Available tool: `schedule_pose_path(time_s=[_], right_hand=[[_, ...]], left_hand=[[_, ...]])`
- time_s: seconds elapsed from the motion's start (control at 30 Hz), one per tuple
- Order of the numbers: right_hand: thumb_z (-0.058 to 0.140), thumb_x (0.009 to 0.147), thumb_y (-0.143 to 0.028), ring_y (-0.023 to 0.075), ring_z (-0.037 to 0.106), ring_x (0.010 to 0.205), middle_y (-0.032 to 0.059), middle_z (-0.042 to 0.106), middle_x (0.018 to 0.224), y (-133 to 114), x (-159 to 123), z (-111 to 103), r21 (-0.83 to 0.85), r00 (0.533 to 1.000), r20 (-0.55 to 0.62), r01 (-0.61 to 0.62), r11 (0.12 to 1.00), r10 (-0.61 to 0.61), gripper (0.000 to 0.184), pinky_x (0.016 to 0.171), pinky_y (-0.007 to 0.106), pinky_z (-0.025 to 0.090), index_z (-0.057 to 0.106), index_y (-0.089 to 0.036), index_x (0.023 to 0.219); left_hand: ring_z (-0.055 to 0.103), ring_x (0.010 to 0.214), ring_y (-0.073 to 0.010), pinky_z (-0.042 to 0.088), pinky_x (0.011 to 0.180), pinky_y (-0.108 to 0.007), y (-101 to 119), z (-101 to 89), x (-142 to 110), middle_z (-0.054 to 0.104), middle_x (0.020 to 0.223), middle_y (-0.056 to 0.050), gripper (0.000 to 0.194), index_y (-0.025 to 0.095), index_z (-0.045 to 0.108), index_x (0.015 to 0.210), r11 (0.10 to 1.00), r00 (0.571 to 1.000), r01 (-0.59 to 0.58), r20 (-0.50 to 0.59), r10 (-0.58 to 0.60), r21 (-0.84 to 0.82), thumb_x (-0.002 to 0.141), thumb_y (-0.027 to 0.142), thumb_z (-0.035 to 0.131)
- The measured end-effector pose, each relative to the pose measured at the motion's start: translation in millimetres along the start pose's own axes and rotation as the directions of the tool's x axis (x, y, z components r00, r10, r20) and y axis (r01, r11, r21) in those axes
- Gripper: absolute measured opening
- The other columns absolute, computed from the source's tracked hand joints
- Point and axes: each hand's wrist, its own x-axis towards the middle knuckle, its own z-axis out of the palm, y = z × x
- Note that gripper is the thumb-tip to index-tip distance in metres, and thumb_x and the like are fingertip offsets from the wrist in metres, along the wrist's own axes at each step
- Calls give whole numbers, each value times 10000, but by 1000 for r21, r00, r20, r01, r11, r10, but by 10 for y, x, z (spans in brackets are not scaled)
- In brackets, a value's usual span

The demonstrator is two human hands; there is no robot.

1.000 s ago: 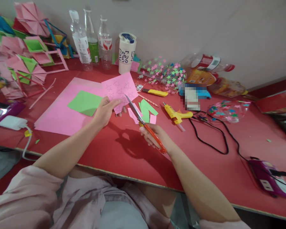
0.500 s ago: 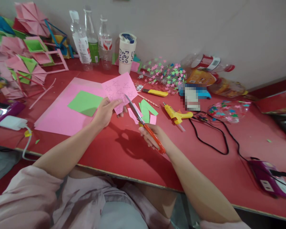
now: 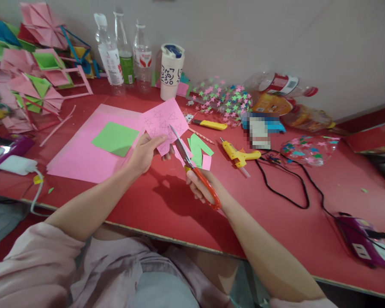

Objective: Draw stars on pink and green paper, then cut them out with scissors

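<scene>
Between thumb and fingers, my left hand holds a pink sheet of paper with several stars drawn on it. My right hand is closed round the orange handles of a pair of scissors. The blades point up and left, their tips over the pink sheet; whether they touch it I cannot tell. Below and right of the sheet lie green paper scraps and a pink scrap. A green paper piece rests on a larger pink sheet to the left.
A yellow glue gun and a yellow cutter lie to the right. Behind stand a cup and clear bottles. Clear containers of paper stars sit at the back. A black cable runs to a purple power strip.
The pink star sheet and my left hand have shifted slightly right. My right hand has turned the scissors a little, with the handles lower and more to the left.
</scene>
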Motion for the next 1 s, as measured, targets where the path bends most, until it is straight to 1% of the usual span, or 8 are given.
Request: schedule_pose_path(time_s=[0.1, 0.23, 0.47, 0.53, 0.63, 0.77, 0.9, 1.0], right_hand=[[478, 839, -688, 53, 326, 276, -114, 367, 340, 5, -7, 28, -7, 1000, -4, -7, 1000, 7, 482, 364, 195, 335, 454, -223, 715], [487, 832, -681, 55, 330, 264, -106, 382, 331, -23, -26, 45, -4, 999, -15, -37, 999, 37, 477, 345, 186, 316, 448, -225, 697], [506, 838, -643, 59, 329, 274, -107, 372, 333, -49, -37, 59, 13, 999, -30, -30, 999, 31, 443, 340, 185, 302, 448, -226, 700], [509, 840, -635, 55, 323, 281, -116, 365, 343, -48, -29, 56, 23, 999, -31, -19, 1000, 20, 431, 356, 188, 323, 441, -228, 715], [521, 817, -674, 53, 329, 296, -122, 366, 360, -42, -13, 35, 20, 1000, -20, -23, 1000, 23, 462, 363, 188, 337, 421, -233, 722], [521, 789, -725, 50, 308, 290, -128, 363, 360, -32, -4, -1, 7, 999, -21, -28, 1000, 28, 504, 347, 186, 326, 434, -231, 736], [528, 790, -719, 50, 316, 282, -120, 367, 355, -32, -15, -9, 8, 1000, -28, 1, 1000, -1, 506, 337, 184, 320, 422, -230, 710], [539, 790, -703, 52, 315, 272, -120, 364, 346, -37, -18, -4, 14, 999, -31, -6, 1000, 7, 493, 320, 180, 309, 421, -232, 706]], left_hand=[[574, 459, -105, 459, 442, -220, -7, 1, 6, 604, 538, 12, 258, 164, 568, 670, 1000, 1000, 2, 1, -2, 6, 762, 395, 635], [570, 449, -102, 466, 440, -216, -3, 10, -1, 609, 531, 15, 242, 155, 595, 687, 1000, 1000, -7, -4, 7, -20, 762, 377, 655], [576, 447, -101, 464, 438, -205, -7, 27, -10, 613, 518, 19, 234, 153, 611, 680, 998, 1000, 1, -19, -2, -67, 761, 362, 679], [564, 433, -94, 459, 437, -204, -14, 26, -14, 608, 511, 15, 250, 152, 603, 640, 998, 1000, 1, -2, -1, -59, 769, 357, 667], [533, 396, -86, 452, 425, -212, -17, 25, -26, 595, 492, 7, 311, 150, 589, 571, 1000, 999, 7, 39, -6, -26, 773, 375, 659], [525, 386, -87, 442, 411, -213, 3, 22, -32, 592, 483, 7, 307, 144, 612, 579, 1000, 998, 8, 56, -7, -7, 764, 383, 670], [517, 375, -92, 406, 377, -210, 25, 21, -27, 593, 471, 4, 273, 148, 616, 592, 1000, 998, 8, 65, -8, 1, 753, 367, 647], [516, 374, -88, 402, 377, -209, 31, 22, -25, 595, 476, 1, 280, 150, 612, 589, 1000, 998, 11, 57, -13, 23, 752, 377, 630]])
